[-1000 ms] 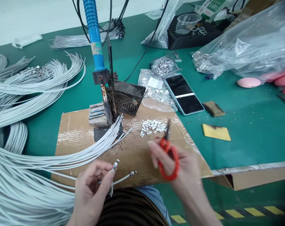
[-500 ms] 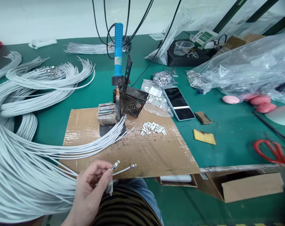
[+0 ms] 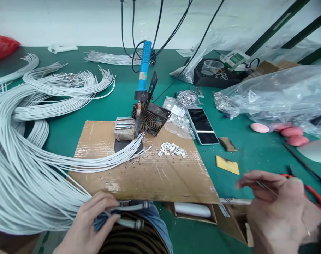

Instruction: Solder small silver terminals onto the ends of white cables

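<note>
Two white wire ends [image 3: 131,213] with metal-tipped terminals lie low in the view, at the near edge of the cardboard sheet [image 3: 149,173], pinched between thumb and fingers of the left hand [image 3: 90,224], which is closed on them over the person's lap. Those ends run back into a large bundle of white wires [image 3: 22,165] sweeping across the left of the green table [image 3: 255,155]; some of its strands fan out onto the cardboard toward a soldering stand. Right hand [image 3: 279,208], low at the right and blurred: fingers drawn together around a thin wire-like piece, too blurred to identify; red scissors [image 3: 312,192] sit just behind it, whether touched cannot be told. On the cardboard: one small heap of metal terminals [image 3: 171,149], one blue-handled soldering iron [image 3: 143,83] standing upright in its holder, one small black fan [image 3: 151,120] directly behind it. Beyond, on the table: bags of terminals [image 3: 185,98], one phone [image 3: 202,126] face up, one yellow sponge [image 3: 227,164], pink pieces [image 3: 291,132], large clear plastic bags [image 3: 277,91]. An open cardboard box [image 3: 202,211] sits below the table edge.
</note>
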